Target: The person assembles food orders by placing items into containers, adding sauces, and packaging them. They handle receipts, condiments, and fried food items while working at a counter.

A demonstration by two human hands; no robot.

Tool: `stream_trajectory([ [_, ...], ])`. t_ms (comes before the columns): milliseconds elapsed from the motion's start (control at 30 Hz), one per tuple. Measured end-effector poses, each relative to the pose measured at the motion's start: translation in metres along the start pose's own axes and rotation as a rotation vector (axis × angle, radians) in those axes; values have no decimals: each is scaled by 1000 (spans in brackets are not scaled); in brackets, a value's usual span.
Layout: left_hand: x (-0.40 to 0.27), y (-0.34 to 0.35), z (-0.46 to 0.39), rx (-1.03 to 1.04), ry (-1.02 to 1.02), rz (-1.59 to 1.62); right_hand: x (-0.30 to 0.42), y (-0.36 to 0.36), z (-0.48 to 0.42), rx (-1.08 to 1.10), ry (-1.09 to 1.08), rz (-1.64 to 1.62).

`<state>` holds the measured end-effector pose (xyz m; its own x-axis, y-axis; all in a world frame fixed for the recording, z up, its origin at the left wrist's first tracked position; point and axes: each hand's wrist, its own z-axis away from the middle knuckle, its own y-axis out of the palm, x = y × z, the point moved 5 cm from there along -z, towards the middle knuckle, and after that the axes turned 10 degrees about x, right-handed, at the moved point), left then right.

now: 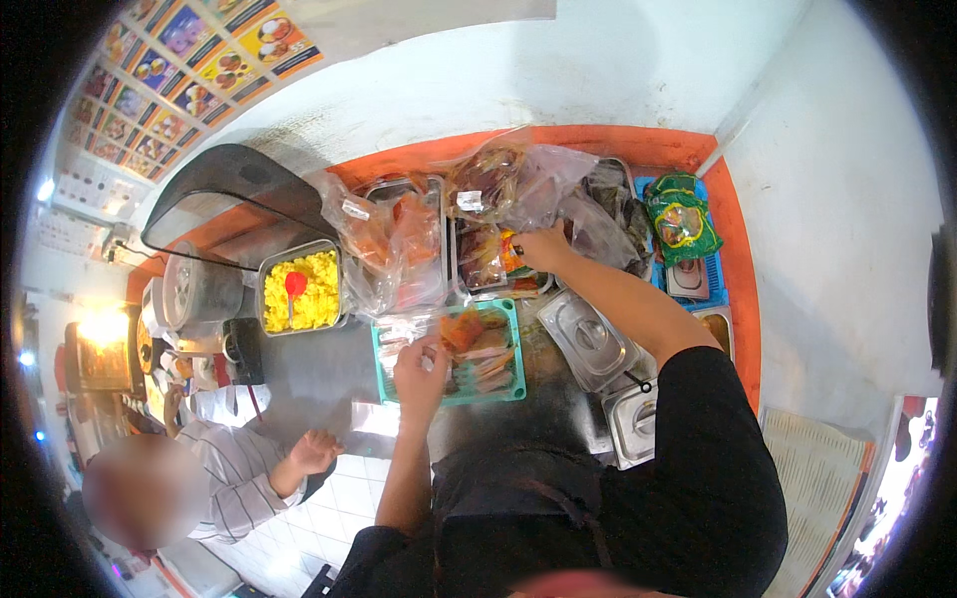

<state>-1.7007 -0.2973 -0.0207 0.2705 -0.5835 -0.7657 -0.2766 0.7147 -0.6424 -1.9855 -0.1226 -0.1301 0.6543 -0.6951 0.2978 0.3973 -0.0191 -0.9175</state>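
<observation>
My left hand (pixel 420 374) is over the left part of a turquoise plastic basket (pixel 516 351), its fingers curled and close together. Beside its fingertips, an orange food portion (pixel 462 333) lies above flat packets (pixel 486 370) in the basket. Whether those fingers pinch any clear plastic is not plain. Stretched forward, my right hand (pixel 544 247) reaches into a metal tray (pixel 549 285) of plastic-wrapped food. Its fingers touch a red and yellow packet (pixel 510 250); the grip is partly hidden. Clear plastic bags (pixel 557 176) lie just beyond that hand.
Yellow rice (pixel 318 280) with a red-headed spoon (pixel 296 285) fills a tray at left. Lidded steel pans (pixel 587 333) stand by my right arm. A green bag (pixel 682 220) sits on a blue basket (pixel 716 273). Another person (pixel 232 478) is at lower left, one hand near the counter (pixel 299 381).
</observation>
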Motion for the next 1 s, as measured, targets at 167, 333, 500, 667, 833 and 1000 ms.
stream_trajectory([
  [167, 7, 4, 12, -21, 0, 61, 2, 21, -25, -16, 101, -53],
  [333, -4, -12, 19, -15, 9, 79, -1, -1, -3, -88, -49, -130],
  [500, 11, -11, 19, -25, 12, 108, -49, -29, 28, 74, -47, -293],
  [667, -14, 9, -3, 45, 85, 121, -70, -52, 64, 119, 246, -653],
  [833, -55, 65, -61, 159, 250, 64, -69, -76, 87, -317, 59, -401],
  [1000, -102, 143, -116, 178, 399, -126, -68, -111, 101, -616, 110, -152],
])
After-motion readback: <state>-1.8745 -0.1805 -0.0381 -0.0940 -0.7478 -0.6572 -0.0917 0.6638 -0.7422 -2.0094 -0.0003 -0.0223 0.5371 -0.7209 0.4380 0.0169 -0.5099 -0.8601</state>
